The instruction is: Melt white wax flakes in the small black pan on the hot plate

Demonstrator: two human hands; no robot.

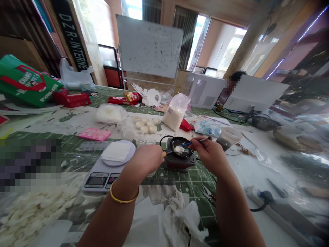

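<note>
With the small black pan being taken as the clock's centre, its handle is being gripped toward nine o'clock by the left hand, whose fingers are being kept curled round it. A thin stick is being pinched between thumb and fingers by the right hand at three o'clock, its blue end being held at a soft white lump in the pan. The pan is being held over a squat dark heater; whether contact is being made cannot be told. Small filled cups are being kept at ten o'clock, a clear bag of white material at twelve, scissors at five and a crumpled cloth at six. White sheets are being borne by a scale between eight and nine.
</note>
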